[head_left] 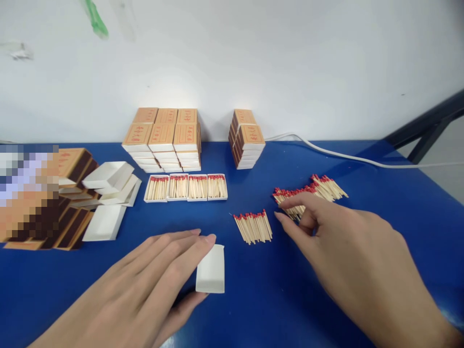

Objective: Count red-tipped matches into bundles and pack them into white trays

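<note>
My left hand [155,275] holds a small white matchbox tray [210,270] by its left side, fingers along the far corner and thumb at the near edge. The tray looks empty. My right hand [340,241] hovers at a long pile of red-tipped matches [328,188], thumb and forefinger apart; no match shows between them, and the fingers hide part of the pile. Between both hands lies a smaller row of matches [253,227], heads pointing away from me. Beyond my left hand stand several match-filled trays [187,187] side by side.
Stacks of closed matchboxes [163,137] and a narrower matchbox stack [248,140] stand against the wall. At left, empty white trays [105,222] lie beside orange-and-dark matchbox sleeves [74,217], partly pixelated. A white cable [337,154] crosses the back of the blue table [253,309].
</note>
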Action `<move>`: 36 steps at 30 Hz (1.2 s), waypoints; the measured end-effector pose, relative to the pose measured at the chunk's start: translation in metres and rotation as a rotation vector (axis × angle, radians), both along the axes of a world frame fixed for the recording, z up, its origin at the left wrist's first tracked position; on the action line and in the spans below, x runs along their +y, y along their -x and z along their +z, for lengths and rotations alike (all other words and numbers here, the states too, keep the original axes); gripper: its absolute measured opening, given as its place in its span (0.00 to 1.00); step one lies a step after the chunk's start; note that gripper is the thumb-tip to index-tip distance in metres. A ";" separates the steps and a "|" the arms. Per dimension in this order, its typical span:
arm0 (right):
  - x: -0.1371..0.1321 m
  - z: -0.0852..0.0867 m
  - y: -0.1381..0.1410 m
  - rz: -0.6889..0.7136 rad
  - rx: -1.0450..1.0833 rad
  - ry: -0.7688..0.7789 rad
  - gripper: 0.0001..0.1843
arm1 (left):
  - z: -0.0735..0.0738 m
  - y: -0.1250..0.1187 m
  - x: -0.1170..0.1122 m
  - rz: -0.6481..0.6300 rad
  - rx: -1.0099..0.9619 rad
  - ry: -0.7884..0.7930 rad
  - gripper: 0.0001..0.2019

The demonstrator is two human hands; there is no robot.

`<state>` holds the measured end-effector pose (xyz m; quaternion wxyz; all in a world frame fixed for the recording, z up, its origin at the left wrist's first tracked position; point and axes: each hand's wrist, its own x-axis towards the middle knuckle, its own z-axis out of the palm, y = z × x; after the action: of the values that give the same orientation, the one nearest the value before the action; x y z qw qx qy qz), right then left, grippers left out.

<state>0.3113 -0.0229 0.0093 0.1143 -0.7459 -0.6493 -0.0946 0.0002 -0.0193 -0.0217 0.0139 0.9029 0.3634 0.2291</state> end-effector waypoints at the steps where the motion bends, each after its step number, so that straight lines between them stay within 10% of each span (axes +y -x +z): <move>1: 0.000 0.000 0.000 0.016 0.006 -0.001 0.11 | -0.001 -0.001 -0.001 0.000 0.001 0.000 0.32; 36: 0.003 0.001 0.003 -0.010 -0.027 -0.024 0.15 | 0.015 0.007 0.017 -0.118 0.128 -0.189 0.22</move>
<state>0.3082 -0.0197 0.0108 0.1139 -0.7464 -0.6459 -0.1130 -0.0063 -0.0027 -0.0067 -0.0808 0.9328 0.2865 0.2031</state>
